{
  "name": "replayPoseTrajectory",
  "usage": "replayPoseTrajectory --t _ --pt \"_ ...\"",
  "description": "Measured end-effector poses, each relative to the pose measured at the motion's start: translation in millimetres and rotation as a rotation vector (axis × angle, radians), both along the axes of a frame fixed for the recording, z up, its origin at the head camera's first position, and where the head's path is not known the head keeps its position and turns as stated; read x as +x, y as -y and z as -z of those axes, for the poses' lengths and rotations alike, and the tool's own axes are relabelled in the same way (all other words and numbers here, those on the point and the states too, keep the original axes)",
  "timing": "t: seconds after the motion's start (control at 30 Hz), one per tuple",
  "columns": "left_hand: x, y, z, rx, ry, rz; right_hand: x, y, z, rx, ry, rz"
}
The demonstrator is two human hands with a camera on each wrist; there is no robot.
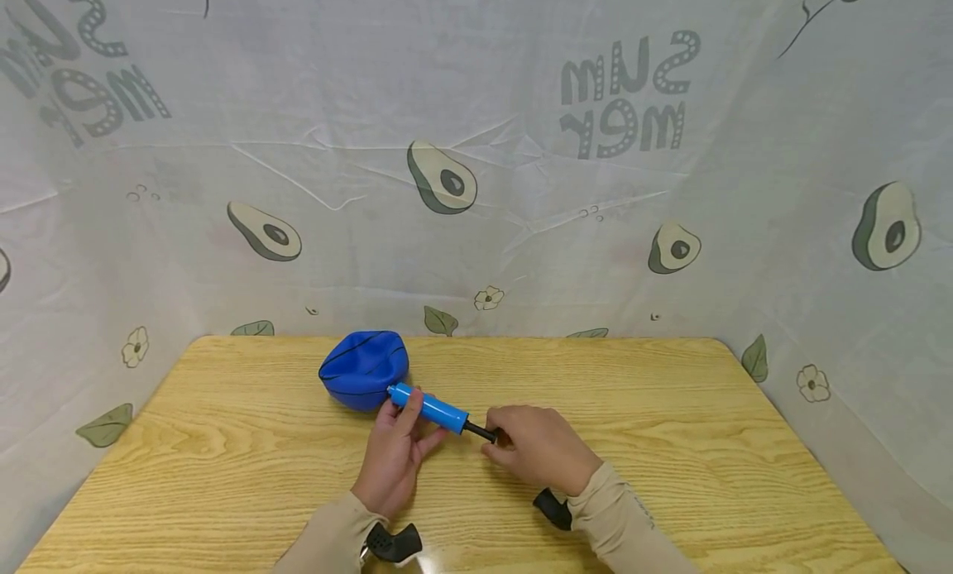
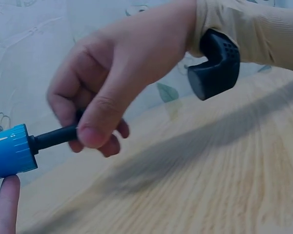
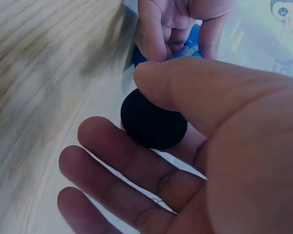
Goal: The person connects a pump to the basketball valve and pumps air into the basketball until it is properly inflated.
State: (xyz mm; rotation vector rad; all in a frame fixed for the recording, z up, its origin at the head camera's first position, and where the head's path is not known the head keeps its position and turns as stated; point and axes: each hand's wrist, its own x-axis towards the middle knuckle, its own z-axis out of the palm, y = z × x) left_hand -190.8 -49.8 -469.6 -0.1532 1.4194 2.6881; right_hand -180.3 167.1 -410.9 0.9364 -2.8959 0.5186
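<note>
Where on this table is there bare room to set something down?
The table is bare between the right hand and its right edge, and between the blue ball and its left edge. The middle is crowded with blue ball, pump and left hand.

1. The desk (image 1: pixel 692 408) has a yellowish-brown wood-grain top, its wavy grain lines running mostly left to right.
2. Its far edge is straight, with rounded corners at far left and far right; the near side runs out of view.
3. A dented blue ball (image 1: pixel 361 371) with black lines appears to rest at the far side, left of the middle; its underside is hidden.
4. A long soft shadow (image 2: pixel 156 158) falls across the surface.
</note>
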Motion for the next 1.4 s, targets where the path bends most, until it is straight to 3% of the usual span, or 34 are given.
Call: replayPoseTrajectory --t 0.43,0.6,0.83,1.1,1.4 --pt "-11.4 20.2 -0.5 0.012 -0.006 -0.055 2.7 -6 -1.8 0.045 0.117 0.067" --pt "-15.6 27.9 -3.4 0.008 0.021 -0.090 2.8 -8 -2.2 0.050 0.088 0.083" --pt "-16.6 28.1 -3.3 0.022 0.034 -0.095 2.7 -11 -6.0 0.084 -0.006 0.134" --pt "-16.7 28.7 -3.7 0.052 0.043 -0.105 3.8 -12 -7.4 0.123 -0.093 0.096" --pt "-16.7 25.8 -5.5 0.058 0.059 -0.106 2.7 -12 -7.4 0.125 -0.097 0.047"
